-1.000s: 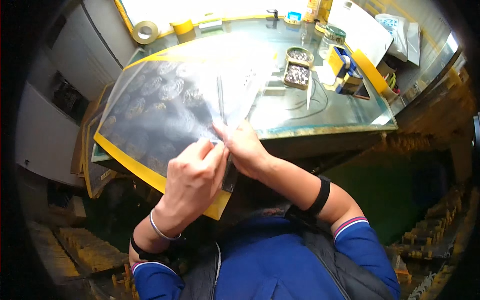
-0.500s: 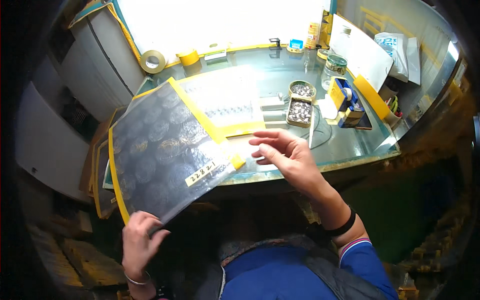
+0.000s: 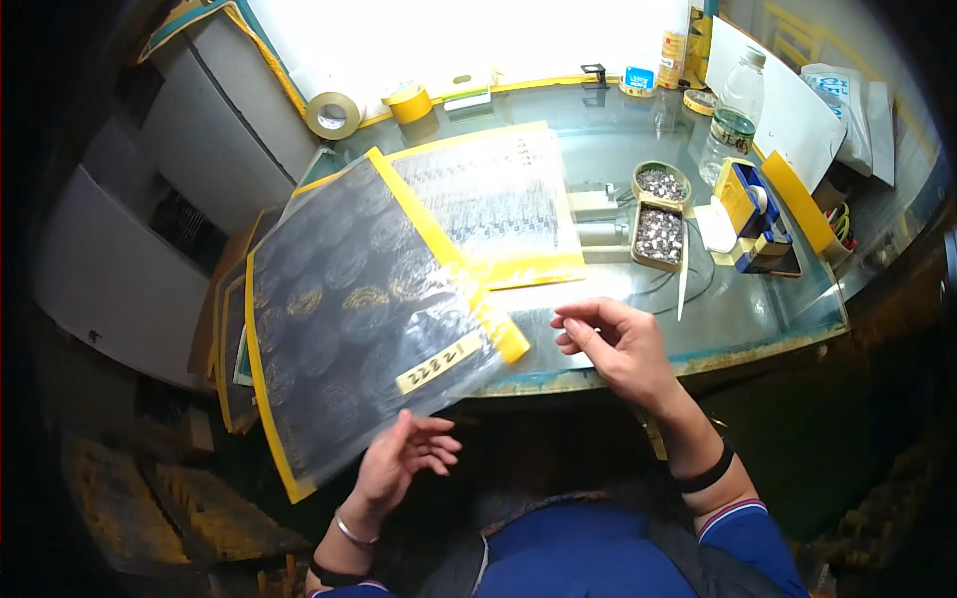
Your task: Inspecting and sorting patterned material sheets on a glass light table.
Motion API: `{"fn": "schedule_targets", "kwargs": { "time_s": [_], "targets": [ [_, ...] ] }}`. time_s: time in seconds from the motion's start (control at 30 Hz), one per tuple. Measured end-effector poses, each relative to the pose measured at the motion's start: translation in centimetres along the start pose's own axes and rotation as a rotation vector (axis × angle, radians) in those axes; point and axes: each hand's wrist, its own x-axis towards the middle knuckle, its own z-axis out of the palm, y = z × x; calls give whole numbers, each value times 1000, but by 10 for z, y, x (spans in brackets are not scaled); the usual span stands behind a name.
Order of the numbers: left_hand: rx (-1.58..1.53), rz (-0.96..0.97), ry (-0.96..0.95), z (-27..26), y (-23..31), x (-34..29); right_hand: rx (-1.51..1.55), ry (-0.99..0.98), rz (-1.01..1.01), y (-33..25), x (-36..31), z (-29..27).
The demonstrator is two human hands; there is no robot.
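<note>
A dark, glossy film sheet (image 3: 339, 309) with round swirl patterns and yellow tape borders lies slanted at the left of the glass-topped table, its near corner hanging past the edge. A pale label strip (image 3: 439, 365) sits near its lower right side. Just beyond that lower edge, my left hand (image 3: 404, 460) hovers with its fingers apart, holding nothing. Over the table's front edge, right of the sheet's taped corner, is my right hand (image 3: 630, 357). Its thumb and forefinger come together in a pinch; whatever is between them is too small to make out.
Beneath the dark sheet lies a clear printed sheet (image 3: 488, 204) with yellow edges. Two tins of small flakes (image 3: 659, 237) stand right of it, beside a blue-and-yellow tape dispenser (image 3: 753, 219) and a plastic bottle (image 3: 733, 120). Tape rolls (image 3: 333, 117) line the back by a bright panel.
My left hand has let go of the dark sheet's near corner and moved right, fingers spreading. My right hand's thumb and forefinger have drawn closer together. The view has shifted slightly.
</note>
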Motion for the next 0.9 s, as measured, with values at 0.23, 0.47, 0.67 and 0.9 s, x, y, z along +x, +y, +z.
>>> {"fn": "schedule_targets", "kwargs": {
  "time_s": [0.23,0.47,0.67,0.9],
  "targets": [
    [-384,509,756,-74,28,-54,-118,6,-78,-2,-1,7],
    [-291,695,896,-156,19,-57,-138,115,-30,-6,-9,12],
    [-145,823,1309,-260,35,-73,-243,108,-74,0,-9,16],
    [-303,1021,1468,-342,77,-71,-312,168,-86,4,-3,15]
  ]
}}
